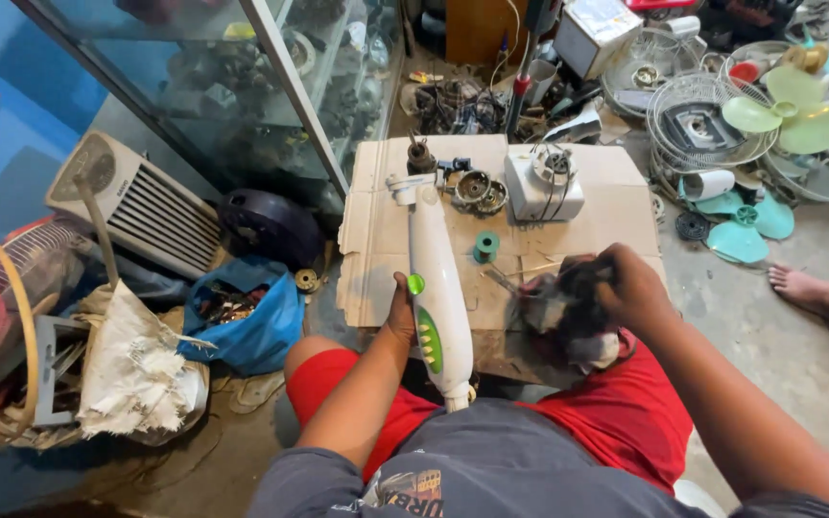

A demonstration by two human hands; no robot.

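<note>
My left hand (399, 309) grips the side of a long white fan stand body (437, 288) with green buttons, which lies along the cardboard sheet (376, 230) in front of me. Over a dark fan motor (568, 312) resting against my red shorts, my right hand (630, 285) has its fingers closed on the motor's top. A green spool (485, 246) lies between the two hands. Farther back on the cardboard sit a white motor housing (544, 182) and small round metal parts (480, 189).
A glass cabinet (242, 86) stands at the back left, with a white heater grille (141, 206) and a blue bag of parts (247, 312) beside it. Fan guards and green blades (779, 115) crowd the right. Another person's bare foot (803, 286) rests on the concrete at right.
</note>
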